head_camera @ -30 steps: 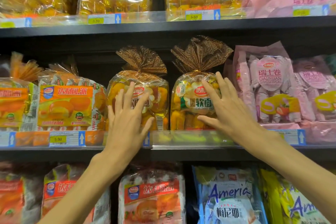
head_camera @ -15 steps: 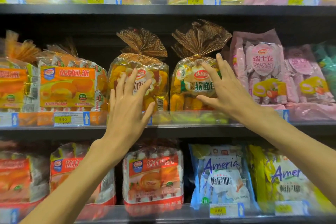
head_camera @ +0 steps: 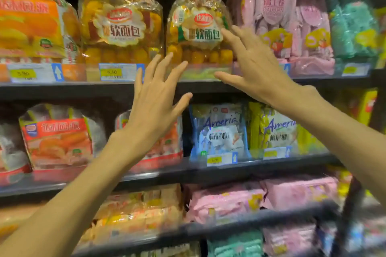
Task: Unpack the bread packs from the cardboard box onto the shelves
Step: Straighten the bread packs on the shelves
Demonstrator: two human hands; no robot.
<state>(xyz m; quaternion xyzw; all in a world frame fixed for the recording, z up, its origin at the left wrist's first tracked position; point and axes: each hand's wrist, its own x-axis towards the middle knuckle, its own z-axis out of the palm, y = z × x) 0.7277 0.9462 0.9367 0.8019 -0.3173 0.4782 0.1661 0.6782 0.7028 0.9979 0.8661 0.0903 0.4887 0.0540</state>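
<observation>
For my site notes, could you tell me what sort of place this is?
Most likely a shop's bread aisle: tiered shelves packed with bagged bread packs, with yellow price tags along the edges.

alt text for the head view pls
Two open hands, left and right, reach toward two gold-tied bread packs on a store shelf. Pink packs stand to the right; more packs fill lower shelves.

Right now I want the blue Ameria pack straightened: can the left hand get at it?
Probably yes. The left hand is open and holds nothing, and the blue Ameria pack stands at the shelf front just to its lower right, with nothing in front of it.
</observation>
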